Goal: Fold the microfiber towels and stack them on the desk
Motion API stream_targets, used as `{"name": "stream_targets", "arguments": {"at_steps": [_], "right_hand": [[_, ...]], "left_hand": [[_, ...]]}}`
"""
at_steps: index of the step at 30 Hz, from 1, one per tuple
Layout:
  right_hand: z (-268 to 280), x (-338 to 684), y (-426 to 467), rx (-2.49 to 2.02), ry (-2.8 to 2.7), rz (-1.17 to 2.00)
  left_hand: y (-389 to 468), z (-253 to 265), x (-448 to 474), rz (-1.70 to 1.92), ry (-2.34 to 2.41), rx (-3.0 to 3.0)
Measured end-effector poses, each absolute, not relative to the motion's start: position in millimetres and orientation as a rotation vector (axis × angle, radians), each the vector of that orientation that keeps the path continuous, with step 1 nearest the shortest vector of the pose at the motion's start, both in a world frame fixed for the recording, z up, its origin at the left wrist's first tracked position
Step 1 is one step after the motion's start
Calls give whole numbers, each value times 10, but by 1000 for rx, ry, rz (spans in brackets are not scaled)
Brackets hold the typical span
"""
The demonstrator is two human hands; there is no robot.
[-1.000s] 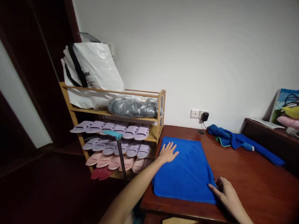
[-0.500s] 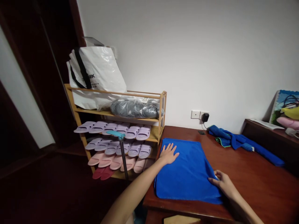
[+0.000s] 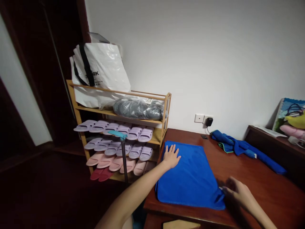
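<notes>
A folded blue cloth point(image 3: 188, 178), towel-like, lies flat on the reddish-brown wooden table point(image 3: 257, 190). My left hand point(image 3: 172, 156) rests palm down on its upper left part, fingers spread. At the cloth's lower right edge is my right hand point(image 3: 239, 190), its fingertips blurred by motion. Beside those fingertips a small white spot shows at the cloth's edge, where the fabric is puckered. Whether the fingers still pinch the edge, I cannot tell.
More blue cloths point(image 3: 238, 146) lie crumpled at the table's back. A black plug point(image 3: 209, 121) sits in the wall socket. Left stands a wooden rack point(image 3: 166, 111) with slippers point(image 3: 145, 134) and a white bag point(image 3: 107, 66). A pole with a blue top point(image 3: 124, 156) stands before it.
My right hand has moved a little to the right, away from the cloth's edge, and the lower right corner has puckered. The left hand stays flat on the cloth.
</notes>
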State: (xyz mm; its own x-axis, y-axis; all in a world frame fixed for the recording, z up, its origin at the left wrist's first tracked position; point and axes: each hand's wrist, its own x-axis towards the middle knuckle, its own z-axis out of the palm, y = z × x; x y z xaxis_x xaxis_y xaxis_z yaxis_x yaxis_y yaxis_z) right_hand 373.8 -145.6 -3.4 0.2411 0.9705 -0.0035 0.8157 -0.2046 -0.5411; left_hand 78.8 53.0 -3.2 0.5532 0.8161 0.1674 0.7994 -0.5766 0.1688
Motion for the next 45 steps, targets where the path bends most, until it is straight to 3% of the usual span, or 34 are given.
{"name": "stream_targets", "arguments": {"at_steps": [4, 10, 18, 21, 26, 31, 39, 45], "right_hand": [[74, 3395, -1392, -1828, -1858, 113], [-108, 2970, -1353, -1874, -2250, 327], [-336, 3132, -1597, -1966, -2137, 286], [-407, 3256, -1677, -2021, -2084, 265], [-339, 3077, -1523, -1986, -2104, 160], [-353, 2857, -1251, -2131, -2201, 279], [-378, 3162, -501, -1891, -2165, 190], [-272, 3163, 304, -1956, -2174, 194]], "left_hand": [[281, -1, 793, 339, 1236, 2771], [91, -106, 591, 275, 977, 2792], [-338, 155, 338, 425, 858, 2746], [-654, 247, 91, 341, 642, 2747], [-836, 323, -115, 254, 683, 2728], [-688, 280, -159, 238, 709, 2729], [306, 96, 79, 222, 705, 2856], [958, -16, 166, 258, 1154, 2774]]}}
